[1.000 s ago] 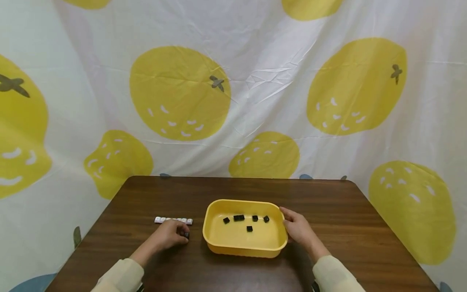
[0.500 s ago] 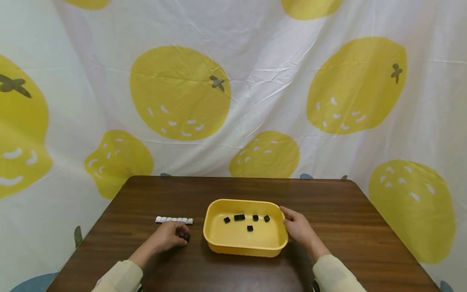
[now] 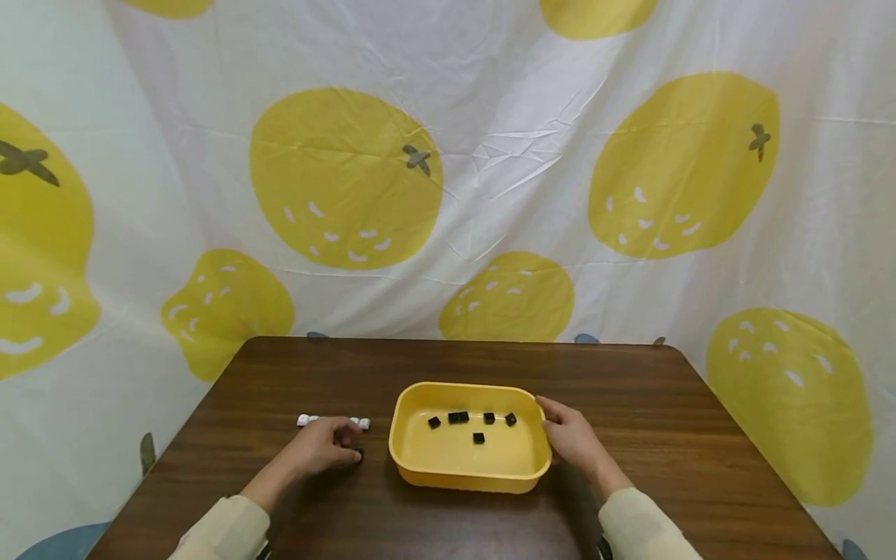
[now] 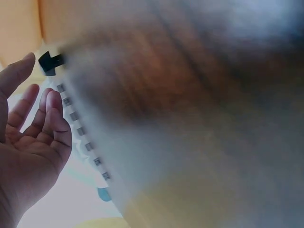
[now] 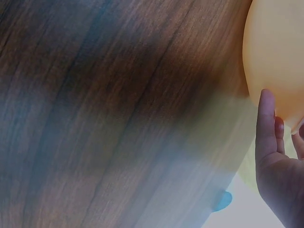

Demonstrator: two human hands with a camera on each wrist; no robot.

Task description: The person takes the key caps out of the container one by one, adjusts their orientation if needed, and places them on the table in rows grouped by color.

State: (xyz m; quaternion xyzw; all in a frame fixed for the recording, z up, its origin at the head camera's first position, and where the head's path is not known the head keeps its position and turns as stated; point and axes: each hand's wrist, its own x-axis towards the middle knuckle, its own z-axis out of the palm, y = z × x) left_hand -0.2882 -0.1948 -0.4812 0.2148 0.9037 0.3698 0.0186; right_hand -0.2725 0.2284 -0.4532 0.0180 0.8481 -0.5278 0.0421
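My left hand (image 3: 323, 449) is over the table's left part, thumb and fingers spread apart. Just past its thumb tip lies a small black block (image 3: 360, 454), like a keycap; the left wrist view has two dark block shapes (image 4: 49, 63) there, apart from the fingers. Behind the hand runs a straight row of small white blocks (image 3: 365, 424), partly hidden by it. My right hand (image 3: 575, 439) grips the right side of a yellow plastic bin (image 3: 469, 481) at its rim. Several small black blocks (image 3: 479, 439) lie scattered on the bin's floor.
The brown wooden table (image 3: 672, 435) has its far edge against a white curtain (image 3: 518, 194) printed with yellow lemons. The bin stands near the table's middle, to the right of the white row.
My left fingers have lifted and spread from the black block they pinched, and the hand has shifted slightly left. The right hand and bin have stayed in place.
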